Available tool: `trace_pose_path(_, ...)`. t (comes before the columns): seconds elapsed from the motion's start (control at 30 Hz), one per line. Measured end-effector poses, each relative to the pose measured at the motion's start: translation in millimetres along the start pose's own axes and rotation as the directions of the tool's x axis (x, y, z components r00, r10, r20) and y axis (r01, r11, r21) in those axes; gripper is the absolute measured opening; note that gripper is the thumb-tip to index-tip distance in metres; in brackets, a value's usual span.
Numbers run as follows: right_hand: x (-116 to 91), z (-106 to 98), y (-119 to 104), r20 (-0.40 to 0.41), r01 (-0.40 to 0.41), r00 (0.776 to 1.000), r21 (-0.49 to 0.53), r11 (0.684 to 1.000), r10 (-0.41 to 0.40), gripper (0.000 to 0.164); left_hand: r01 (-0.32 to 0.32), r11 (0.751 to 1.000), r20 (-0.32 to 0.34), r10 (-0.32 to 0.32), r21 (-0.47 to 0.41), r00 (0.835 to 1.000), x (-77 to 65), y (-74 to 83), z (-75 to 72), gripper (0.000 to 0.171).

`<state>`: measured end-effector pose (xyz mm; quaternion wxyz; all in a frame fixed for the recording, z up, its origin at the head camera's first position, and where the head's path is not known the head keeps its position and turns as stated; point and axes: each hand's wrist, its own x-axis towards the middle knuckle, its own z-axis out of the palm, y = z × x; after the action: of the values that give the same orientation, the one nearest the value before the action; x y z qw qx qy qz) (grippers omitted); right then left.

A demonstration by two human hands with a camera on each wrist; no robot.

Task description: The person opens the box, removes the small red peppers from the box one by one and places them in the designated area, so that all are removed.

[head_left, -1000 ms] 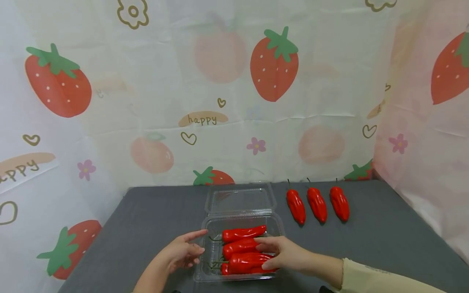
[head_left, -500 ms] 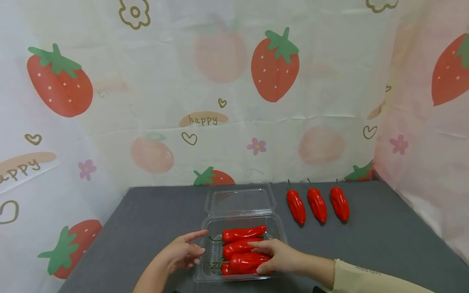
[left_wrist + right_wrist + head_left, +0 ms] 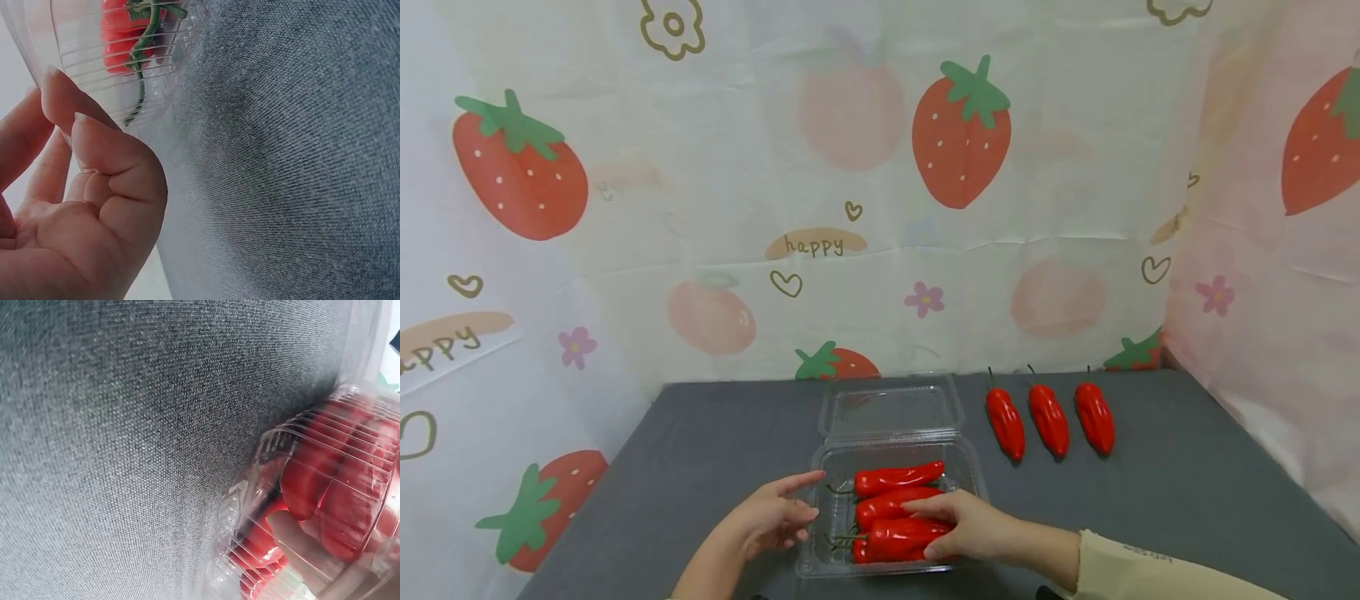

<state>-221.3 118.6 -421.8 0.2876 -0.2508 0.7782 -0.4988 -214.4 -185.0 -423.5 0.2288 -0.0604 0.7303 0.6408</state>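
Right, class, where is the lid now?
In the head view, the lid lies open beyond the box, just left of the three loose peppers.

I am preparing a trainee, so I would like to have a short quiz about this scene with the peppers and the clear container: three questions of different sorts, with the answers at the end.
1. Count: how many loose red peppers lie on the gray cloth, outside the clear container?

2. True or false: the lid is closed over the packed peppers.

3. Choose one. Where is the left hand?
A) Among the loose red peppers
B) At the left side of the clear container
C) On top of the lid

Key: 1. Three. 2. False; the lid is folded open, away from the person. 3. B.
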Motion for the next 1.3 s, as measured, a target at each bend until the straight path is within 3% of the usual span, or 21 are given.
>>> trace_pose_path(0.6,1,0,1,-0.030,0.054,0.998,-0.090,0.995,-0.057,0.045,0.012,1.000,-0.015,-0.011,0.012,1.000,2.7,-2.0,0.2,0.061)
trace_pose_path(0.93,-1,1,0,-0.082,0.031,0.996,-0.020,0.999,-0.032,0.044,0.006,1.000,-0.008,-0.005,0.009,1.000,3.1,-3.2,0.7,0.061)
trace_pose_path(1.3,-8,-14,-9,-0.145,0.011,0.989,0.039,0.999,-0.005,0.046,-0.013,1.000,0.009,0.013,0.011,1.000,2.1,-1.3,1.1,0.061)
